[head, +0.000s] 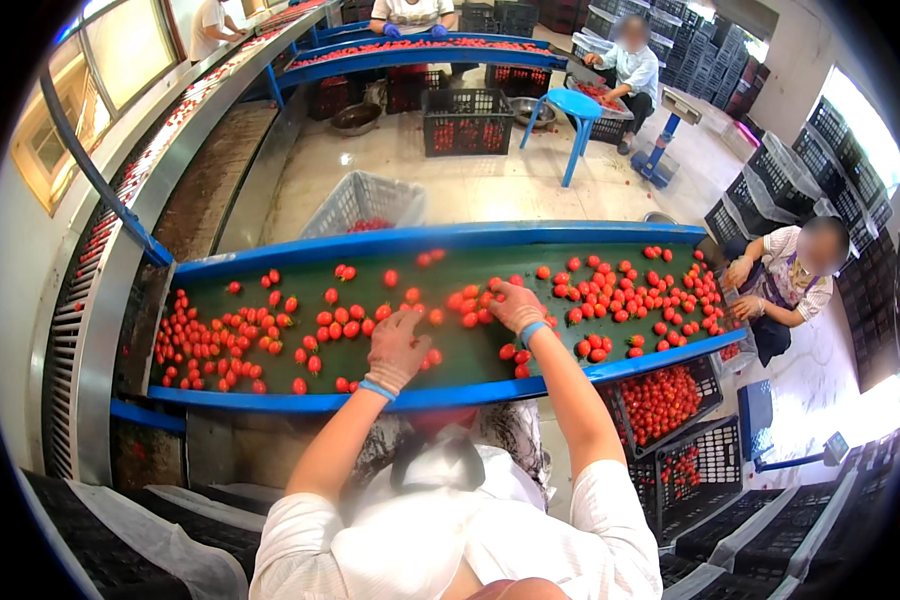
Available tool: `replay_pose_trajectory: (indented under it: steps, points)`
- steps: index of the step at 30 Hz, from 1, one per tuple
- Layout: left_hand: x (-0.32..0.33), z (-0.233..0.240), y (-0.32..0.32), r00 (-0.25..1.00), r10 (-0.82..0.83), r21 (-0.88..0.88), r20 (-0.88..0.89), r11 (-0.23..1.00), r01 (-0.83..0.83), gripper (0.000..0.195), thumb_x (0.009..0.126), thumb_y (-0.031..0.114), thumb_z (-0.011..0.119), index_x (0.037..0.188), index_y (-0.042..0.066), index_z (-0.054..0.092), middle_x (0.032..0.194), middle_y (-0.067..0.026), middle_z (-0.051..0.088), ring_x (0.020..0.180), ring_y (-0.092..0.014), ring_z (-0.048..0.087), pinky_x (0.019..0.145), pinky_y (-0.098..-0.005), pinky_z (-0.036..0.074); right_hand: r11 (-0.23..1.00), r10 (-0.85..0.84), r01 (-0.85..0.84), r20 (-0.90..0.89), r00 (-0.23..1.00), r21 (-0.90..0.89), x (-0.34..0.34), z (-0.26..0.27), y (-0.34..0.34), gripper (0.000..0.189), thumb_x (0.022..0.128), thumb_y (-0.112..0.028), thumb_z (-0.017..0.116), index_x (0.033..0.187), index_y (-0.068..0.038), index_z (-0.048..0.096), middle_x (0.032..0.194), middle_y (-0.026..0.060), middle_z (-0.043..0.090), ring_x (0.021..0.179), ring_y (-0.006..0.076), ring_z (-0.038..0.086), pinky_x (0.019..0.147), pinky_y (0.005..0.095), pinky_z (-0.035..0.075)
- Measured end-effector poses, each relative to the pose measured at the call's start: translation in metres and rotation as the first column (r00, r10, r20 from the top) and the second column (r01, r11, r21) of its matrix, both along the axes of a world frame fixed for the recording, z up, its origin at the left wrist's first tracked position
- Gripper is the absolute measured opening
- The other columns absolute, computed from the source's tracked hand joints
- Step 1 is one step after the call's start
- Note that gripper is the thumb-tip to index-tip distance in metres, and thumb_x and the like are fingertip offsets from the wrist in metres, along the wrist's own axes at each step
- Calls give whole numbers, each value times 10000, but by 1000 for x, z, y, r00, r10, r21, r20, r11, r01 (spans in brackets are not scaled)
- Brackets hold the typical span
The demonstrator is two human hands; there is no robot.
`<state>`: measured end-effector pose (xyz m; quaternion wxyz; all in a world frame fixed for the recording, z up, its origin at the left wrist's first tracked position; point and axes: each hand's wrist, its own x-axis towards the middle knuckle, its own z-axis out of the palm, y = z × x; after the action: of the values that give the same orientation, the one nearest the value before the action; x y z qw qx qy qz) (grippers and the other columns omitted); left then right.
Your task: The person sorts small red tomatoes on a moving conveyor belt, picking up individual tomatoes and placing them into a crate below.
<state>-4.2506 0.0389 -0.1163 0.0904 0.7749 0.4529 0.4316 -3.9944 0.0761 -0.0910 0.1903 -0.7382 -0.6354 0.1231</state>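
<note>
Small red oval tomatoes [335, 330] lie scattered over a green conveyor belt [469, 367] between blue side rails [450, 237]. My left hand [397, 346], in a thin pale glove with a blue cuff, hovers low over the belt's middle. Its thumb stands apart from the fingers, and loose tomatoes lie beside the thumb and past the fingertips. To its right, my right hand [514, 307], gloved alike, reaches its fingertips to a loose group of tomatoes [471, 303]. What is under its palm is hidden.
At the belt's right end a person [784, 274] sits with gloved hands by the outlet. Black crates [671, 405] of tomatoes stand below the near rail. A lined crate [364, 202] stands beyond the far rail. On the left runs a roller conveyor [67, 337].
</note>
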Motion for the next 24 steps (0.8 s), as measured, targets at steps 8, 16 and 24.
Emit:
replay_pose_trajectory:
  steps: [8,16,24]
  points:
    - [-51,-11,-20,992,91,-120,92,990,-79,338,720,104,615,1050,32,595,1048,-177,607,974,-355,570,844,-410,464,962,-99,126,122,988,-240,-15,6,28,395,779,-326,575,1054,-44,603,1045,219,621,1002,356,591,856,440,468]
    - [-102,-34,-37,969,215,-128,121,971,-200,323,725,70,611,1045,21,599,1040,-186,604,955,-341,583,794,-395,487,945,310,209,-887,-341,250,107,17,-119,333,876,-250,603,1180,-127,542,759,-58,524,524,23,378,417,161,291]
    - [-113,-28,-29,985,148,-132,90,982,-135,308,739,88,611,1041,30,600,1035,-178,607,919,-347,586,782,-399,484,467,557,851,-668,-493,-239,260,-108,-307,305,831,-227,607,1068,-46,539,950,67,542,802,193,541,684,370,519]
